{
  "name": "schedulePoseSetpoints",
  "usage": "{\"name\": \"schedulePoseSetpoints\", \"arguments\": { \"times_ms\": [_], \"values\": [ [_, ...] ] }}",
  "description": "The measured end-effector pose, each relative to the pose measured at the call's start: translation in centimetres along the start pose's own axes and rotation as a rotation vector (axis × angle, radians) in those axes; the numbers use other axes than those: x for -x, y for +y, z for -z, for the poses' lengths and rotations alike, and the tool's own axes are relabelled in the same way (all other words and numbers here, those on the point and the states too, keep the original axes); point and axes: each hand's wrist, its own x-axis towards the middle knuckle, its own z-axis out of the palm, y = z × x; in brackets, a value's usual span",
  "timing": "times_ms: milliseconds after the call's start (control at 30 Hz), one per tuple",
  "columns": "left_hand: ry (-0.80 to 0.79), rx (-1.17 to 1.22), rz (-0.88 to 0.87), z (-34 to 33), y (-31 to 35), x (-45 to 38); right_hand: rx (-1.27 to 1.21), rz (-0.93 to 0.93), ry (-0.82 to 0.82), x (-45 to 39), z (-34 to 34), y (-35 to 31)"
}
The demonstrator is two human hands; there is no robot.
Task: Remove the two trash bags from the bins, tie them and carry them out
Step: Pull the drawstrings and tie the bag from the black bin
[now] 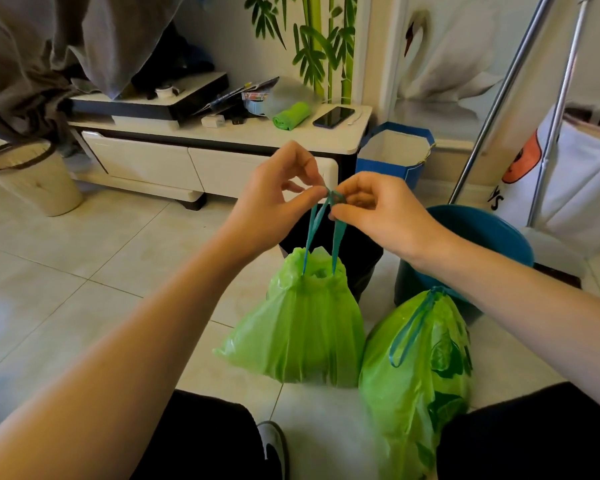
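A green trash bag [298, 323] hangs in the middle by its blue drawstring [321, 220], its mouth gathered shut. My left hand [274, 199] and my right hand [378, 209] both pinch the drawstring ends at a small knot between them. A second green trash bag [416, 375] stands on the floor to the right, its drawstring pulled tight and lying loose on top. Behind the bags are a black bin [357, 251] and a teal bin [482, 244].
A white TV cabinet [222, 157] stands behind, with a roll of green bags [291, 116] and a phone [333, 116] on top. A blue paper bin [395, 154], a wood-look bin [32, 178] and metal rack poles [499, 109] stand around. The floor is pale tile.
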Motion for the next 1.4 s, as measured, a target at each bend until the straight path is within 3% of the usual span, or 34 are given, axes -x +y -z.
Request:
{"name": "schedulePoseSetpoints", "arguments": {
  "times_ms": [167,233,300,400,533,700,900,1233,1300,1400],
  "values": [
    [-0.032,0.088,0.187,-0.4,-1.9,0.2,0.004,-0.007,0.053,-0.2,0.2,-0.5],
    [-0.183,0.247,0.324,-0.2,-3.4,0.5,-0.026,-0.016,0.06,-0.5,0.2,-1.0],
    [-0.435,0.379,0.401,0.0,-4.6,1.1,-0.095,-0.046,0.056,-0.8,0.2,-1.7],
    [-0.637,0.343,0.406,-1.1,-5.2,1.8,-0.144,-0.061,0.037,-1.2,-0.1,-2.7],
    [-0.407,0.119,0.342,-4.2,-5.0,1.5,-0.2,0.0,0.04,-1.5,-0.5,-4.1],
    [-0.222,0.228,0.407,-5.3,-5.1,1.4,-0.354,0.046,0.022,-1.8,0.2,-5.2],
    [-0.254,0.201,0.354,-6.1,-6.3,2.4,-0.546,0.126,0.102,-2.2,2.0,-5.7],
    [-0.567,-0.059,0.392,-6.7,-7.5,4.7,-0.397,0.012,0.152,-2.3,1.7,-2.7],
    [-0.533,-0.03,0.401,-6.3,-6.8,4.5,-0.365,0.041,0.169,-2.4,2.3,-2.5],
    [-0.319,0.116,0.443,-5.1,-5.7,4.3,-0.375,0.03,0.252,-2.6,4.2,-1.7]
  ]
}}
